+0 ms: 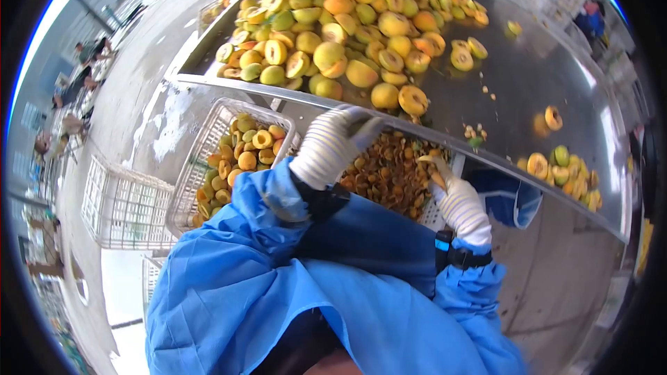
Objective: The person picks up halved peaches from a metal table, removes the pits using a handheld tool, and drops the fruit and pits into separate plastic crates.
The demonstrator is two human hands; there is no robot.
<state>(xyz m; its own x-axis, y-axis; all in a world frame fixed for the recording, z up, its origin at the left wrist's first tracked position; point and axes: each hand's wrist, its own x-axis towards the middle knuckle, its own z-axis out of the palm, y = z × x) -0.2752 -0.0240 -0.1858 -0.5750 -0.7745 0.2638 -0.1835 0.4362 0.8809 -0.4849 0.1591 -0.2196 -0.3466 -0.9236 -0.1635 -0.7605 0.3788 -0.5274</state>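
Your gloved left hand curls its fingers over the near rim of the steel worktop. Your right hand hangs just below that rim, above a basket of fruit stones. Its fingers are drawn together, but I cannot tell whether they grip anything. Halved yellow fruit is heaped on the worktop, and a basket of halves sits below its rim.

A big heap of fruit lies on the far left part of the worktop. A small pile lies on its right end, near the front edge, and some single halves lie between the two. Below the front edge stands a crate with pits in it. Just left of it stands a basket with fruit halves inside. Further left, on the floor, stands a second crate.
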